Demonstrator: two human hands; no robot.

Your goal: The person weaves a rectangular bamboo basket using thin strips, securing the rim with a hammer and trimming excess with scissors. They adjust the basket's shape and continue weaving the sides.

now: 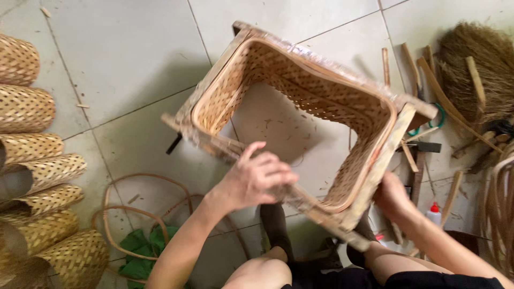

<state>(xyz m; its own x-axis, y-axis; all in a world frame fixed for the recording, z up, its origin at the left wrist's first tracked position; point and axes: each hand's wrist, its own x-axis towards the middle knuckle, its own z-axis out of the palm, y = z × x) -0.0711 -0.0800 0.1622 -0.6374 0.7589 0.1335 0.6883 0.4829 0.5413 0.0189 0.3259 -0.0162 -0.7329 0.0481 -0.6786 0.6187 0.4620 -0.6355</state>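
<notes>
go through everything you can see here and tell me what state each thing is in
Square woven bamboo basket frame: bottomless, tilted, held.
Left hand: gripping near rim.
Right hand: gripping right corner.
Rolled woven bamboo mats: curled, stacked.
Thin rattan hoops: lying on floor.
Small white red-capped bottle: upright, capped.

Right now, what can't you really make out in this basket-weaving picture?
- Right hand: its fingers are hidden behind the woven frame, head view.
- Rolled woven mats: cut off by the left edge.
- Small white bottle: partly hidden by the right forearm.
- Tools beside the broom: too jumbled to identify.
</notes>
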